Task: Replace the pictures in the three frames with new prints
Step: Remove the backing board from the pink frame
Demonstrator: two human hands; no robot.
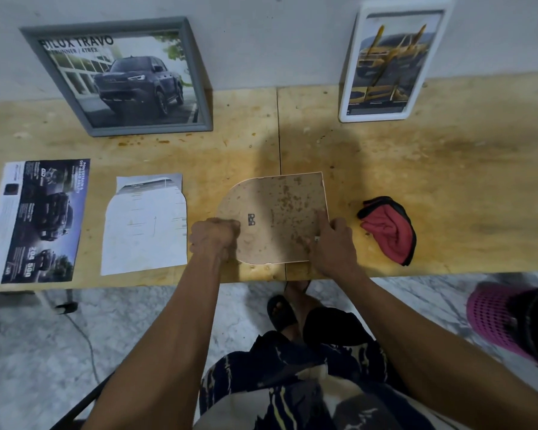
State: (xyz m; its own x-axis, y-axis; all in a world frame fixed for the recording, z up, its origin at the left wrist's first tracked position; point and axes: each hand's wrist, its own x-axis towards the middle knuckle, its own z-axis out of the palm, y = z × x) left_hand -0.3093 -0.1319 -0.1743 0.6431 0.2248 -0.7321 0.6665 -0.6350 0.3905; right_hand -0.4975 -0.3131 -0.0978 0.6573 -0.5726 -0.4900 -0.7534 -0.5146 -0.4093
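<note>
At the desk's [416, 156] near edge you've got the arched frame [280, 218] lying face down, left hand [213, 240] with fingers curled over its rim, right hand [331, 243] pressing the backing, forefinger straight. It looks stiff, light, probably glass-fronted, so grip the edges. Cut print [145, 225] waits just left; red cloth [389, 228] right.

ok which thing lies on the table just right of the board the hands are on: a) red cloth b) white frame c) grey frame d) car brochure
a, the red cloth lies crumpled on the table right of the backing board, beside the right hand.
</note>
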